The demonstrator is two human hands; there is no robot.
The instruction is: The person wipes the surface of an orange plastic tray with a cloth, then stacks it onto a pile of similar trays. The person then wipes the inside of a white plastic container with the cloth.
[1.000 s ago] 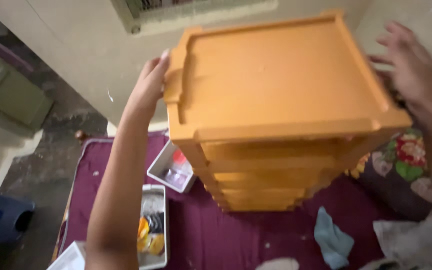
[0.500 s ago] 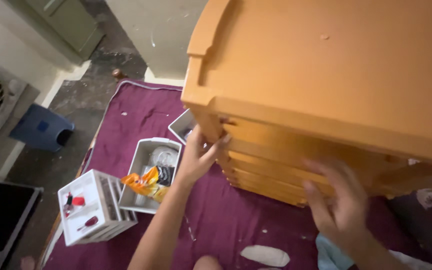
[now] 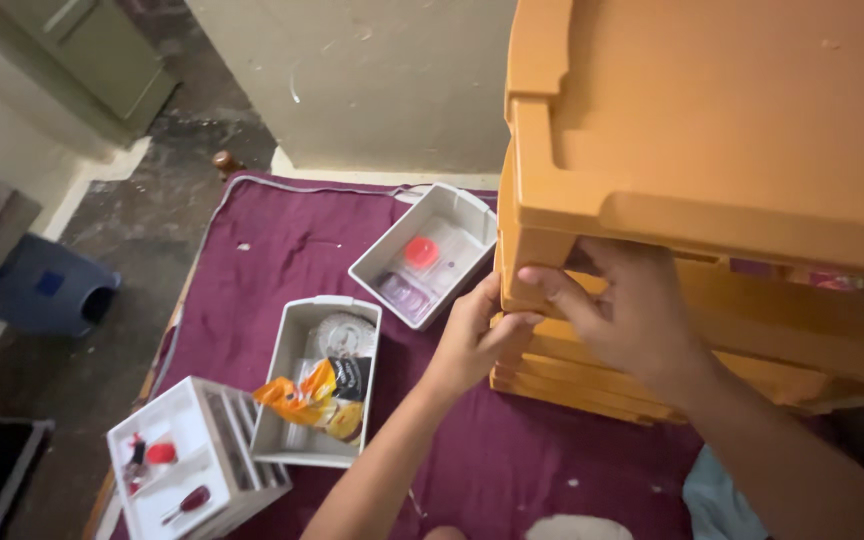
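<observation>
The orange plastic drawer unit stands on a maroon mattress by the wall. Its front left corner is gripped by both the left hand and the right hand, fingers curled under the top tier. The unit is best kept upright and steadied evenly. It looks tall, stacked and smooth.

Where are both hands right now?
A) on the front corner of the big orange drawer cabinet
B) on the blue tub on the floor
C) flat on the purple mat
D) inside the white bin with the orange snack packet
A: the left hand and the right hand both press on the front left corner of the orange drawer cabinet, just under its top.
</observation>
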